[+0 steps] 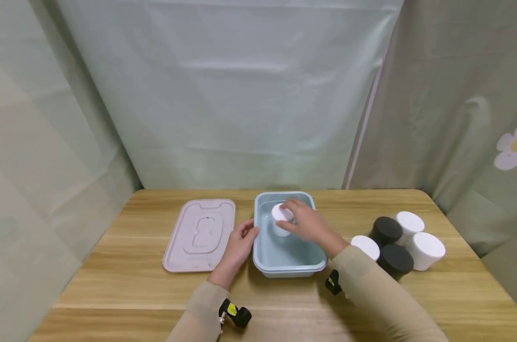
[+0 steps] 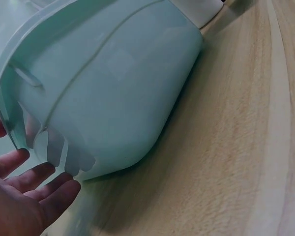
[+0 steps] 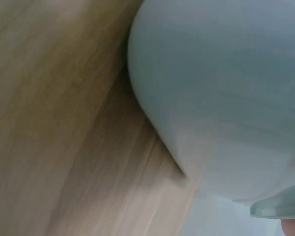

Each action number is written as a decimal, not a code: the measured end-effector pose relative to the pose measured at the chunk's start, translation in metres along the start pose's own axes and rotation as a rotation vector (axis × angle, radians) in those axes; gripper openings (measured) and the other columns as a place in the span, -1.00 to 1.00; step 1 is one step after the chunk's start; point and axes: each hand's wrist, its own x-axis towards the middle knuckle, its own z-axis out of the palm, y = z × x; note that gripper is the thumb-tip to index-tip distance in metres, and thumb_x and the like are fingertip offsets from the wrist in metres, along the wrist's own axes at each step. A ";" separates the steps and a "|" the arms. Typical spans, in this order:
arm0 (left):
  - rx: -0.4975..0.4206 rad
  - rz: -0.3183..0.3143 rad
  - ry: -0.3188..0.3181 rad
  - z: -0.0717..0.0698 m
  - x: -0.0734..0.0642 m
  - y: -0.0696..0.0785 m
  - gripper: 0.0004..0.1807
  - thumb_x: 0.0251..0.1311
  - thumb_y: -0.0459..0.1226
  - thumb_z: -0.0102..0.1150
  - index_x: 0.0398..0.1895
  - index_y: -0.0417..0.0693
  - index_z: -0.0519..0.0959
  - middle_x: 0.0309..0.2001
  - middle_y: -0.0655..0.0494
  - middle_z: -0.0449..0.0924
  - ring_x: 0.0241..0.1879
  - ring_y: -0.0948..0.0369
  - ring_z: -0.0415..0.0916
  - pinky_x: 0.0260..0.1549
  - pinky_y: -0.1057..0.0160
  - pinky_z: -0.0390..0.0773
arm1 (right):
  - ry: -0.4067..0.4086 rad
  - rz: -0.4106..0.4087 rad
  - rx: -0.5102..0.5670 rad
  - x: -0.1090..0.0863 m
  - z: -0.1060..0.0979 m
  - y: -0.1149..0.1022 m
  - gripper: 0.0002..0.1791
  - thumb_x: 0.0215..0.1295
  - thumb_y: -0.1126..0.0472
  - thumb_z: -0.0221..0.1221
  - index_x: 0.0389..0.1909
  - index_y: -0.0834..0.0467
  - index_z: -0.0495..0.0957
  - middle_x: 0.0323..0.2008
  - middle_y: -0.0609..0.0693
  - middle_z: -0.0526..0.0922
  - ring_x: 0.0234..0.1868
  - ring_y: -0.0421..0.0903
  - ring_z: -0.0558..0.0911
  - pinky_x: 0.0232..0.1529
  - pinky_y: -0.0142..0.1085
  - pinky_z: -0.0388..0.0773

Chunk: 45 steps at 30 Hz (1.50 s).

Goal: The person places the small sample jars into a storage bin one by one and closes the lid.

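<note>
A light blue plastic bin (image 1: 290, 254) stands in the middle of the table. Inside it, toward the back left, is a white lidded tub (image 1: 281, 230). My right hand (image 1: 307, 223) reaches over the bin's right side and grips this tub near its lid with thumb and fingers. At the bin's left side, my left hand (image 1: 239, 243) touches the rim; in the left wrist view its fingers (image 2: 42, 177) extend loosely beside the outer wall. The right wrist view shows mostly the bin's outer wall (image 3: 221, 98), the tub being hidden there.
A pale pink lid (image 1: 177, 242) lies flat left of the bin. To the right, several white tubs (image 1: 427, 249) and black tubs (image 1: 395, 260) stand close together, partly behind the right sleeve. Curtains (image 1: 241, 118) hang behind the wooden table (image 1: 126, 285).
</note>
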 end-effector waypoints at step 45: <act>0.023 -0.033 0.026 -0.001 -0.010 0.020 -0.56 0.31 -0.24 0.01 0.19 -0.28 0.42 0.10 -0.25 0.53 0.07 -0.01 0.50 0.09 0.05 0.49 | 0.280 -0.131 0.080 -0.006 -0.003 0.007 -0.58 0.22 0.07 0.23 0.03 0.22 0.58 0.22 0.20 0.46 0.25 0.15 0.42 0.24 0.02 0.37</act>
